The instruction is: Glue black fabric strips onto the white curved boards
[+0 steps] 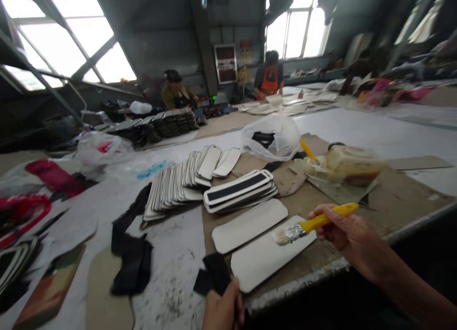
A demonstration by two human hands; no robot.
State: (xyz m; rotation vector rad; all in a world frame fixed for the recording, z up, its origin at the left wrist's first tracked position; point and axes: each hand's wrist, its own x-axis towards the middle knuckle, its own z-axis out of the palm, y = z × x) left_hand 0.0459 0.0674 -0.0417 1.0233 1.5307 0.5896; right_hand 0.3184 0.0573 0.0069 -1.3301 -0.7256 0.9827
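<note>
My right hand point(348, 232) grips a yellow-handled brush point(321, 219), its pale bristles on a white rounded panel point(262, 261) near the table's front edge. My left hand point(224, 307) is closed on black strips point(217, 273) at that panel's near left end. A second white panel point(250, 225) lies just behind. Farther back is a stack of white pieces point(237, 192), the top one bearing a black strip. To its left, many white panels point(174, 189) lie overlapped in a fanned row.
A glue-stained container point(353, 163) and another yellow-handled brush point(307, 150) are at the right. A clear bag point(273, 137) stands behind the stacks. Black fabric point(132, 254) lies left. Two people point(176, 92) work across the table.
</note>
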